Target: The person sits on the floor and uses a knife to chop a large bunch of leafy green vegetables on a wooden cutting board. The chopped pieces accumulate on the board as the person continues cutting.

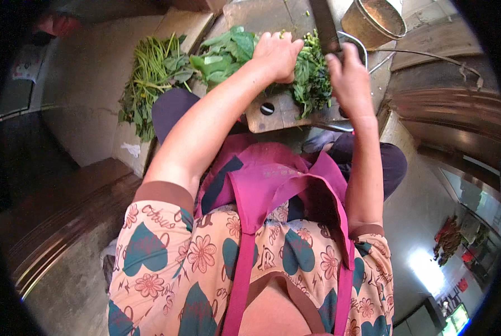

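My left hand (279, 55) is closed over a bunch of leafy greens (222, 56), pressing it on the wooden cutting board (287, 115). Broad leaves stick out on the hand's left side. In my right hand (352, 84) is a knife, its dark, wide blade (324, 25) pointing away from me and slightly blurred. Between the two hands sits a heap of chopped greens (315, 87), darker and finely cut. My left fingertips are partly hidden behind the back of the hand.
A pile of long-stemmed greens (152, 67) lies to the left. Beyond my right hand stands a worn bucket (373, 23), with a thin rod (429, 55) near it. The board has a round hole (267, 108) at its near edge. A white scrap (130, 149) lies at lower left.
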Demonstrator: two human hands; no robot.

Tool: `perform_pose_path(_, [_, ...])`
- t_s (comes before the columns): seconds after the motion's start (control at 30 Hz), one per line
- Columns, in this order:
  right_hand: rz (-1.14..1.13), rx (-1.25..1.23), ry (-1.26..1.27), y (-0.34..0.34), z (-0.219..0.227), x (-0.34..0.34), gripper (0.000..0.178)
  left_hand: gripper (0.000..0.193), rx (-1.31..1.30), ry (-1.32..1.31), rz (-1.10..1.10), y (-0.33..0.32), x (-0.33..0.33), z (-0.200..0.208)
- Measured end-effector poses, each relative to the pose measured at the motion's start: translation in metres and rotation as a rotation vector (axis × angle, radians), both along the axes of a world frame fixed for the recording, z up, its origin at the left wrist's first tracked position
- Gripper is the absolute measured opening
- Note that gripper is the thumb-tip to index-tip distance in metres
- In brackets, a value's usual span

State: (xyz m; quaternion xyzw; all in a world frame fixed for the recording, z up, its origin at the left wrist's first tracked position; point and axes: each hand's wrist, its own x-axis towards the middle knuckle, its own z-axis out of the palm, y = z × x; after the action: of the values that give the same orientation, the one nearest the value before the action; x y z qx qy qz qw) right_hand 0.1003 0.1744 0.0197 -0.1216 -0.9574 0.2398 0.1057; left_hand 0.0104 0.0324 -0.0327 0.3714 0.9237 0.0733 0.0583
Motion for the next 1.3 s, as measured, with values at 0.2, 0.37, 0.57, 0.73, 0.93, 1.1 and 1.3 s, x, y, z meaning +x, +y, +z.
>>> perform_pose_path(0.2, [-0.101,0.022,-0.058,0.010,-0.017,-0.009,0.033,0.052,0.082,0.027,-0.033,-0.003,-0.002,-0.012])
perform_pose_path(0.37, [-0.056,-0.082,-0.117,0.005,0.003,0.001,0.031,0.052,0.152,0.071,-0.129,-0.009,0.001,-0.016])
perform_pose_path(0.57, [0.020,0.008,-0.065,0.001,-0.030,0.003,0.029,0.045,0.072,0.043,-0.090,-0.004,-0.003,-0.013])
perform_pose_path(0.73, [0.011,-0.084,0.203,-0.004,0.005,0.024,0.026,0.052,0.092,0.085,-0.095,-0.004,0.001,-0.010])
perform_pose_path(0.93, [0.014,-0.039,-0.100,-0.013,-0.020,0.016,0.028,0.052,0.078,0.043,-0.082,-0.002,-0.001,-0.008])
perform_pose_path(1.1, [0.035,-0.108,0.084,-0.016,0.003,0.035,0.025,0.047,0.069,0.067,-0.056,-0.004,0.005,-0.013])
perform_pose_path(1.3, [0.053,0.016,0.029,-0.026,-0.040,0.049,0.030,0.042,-0.026,-0.043,0.047,0.006,0.004,0.002])
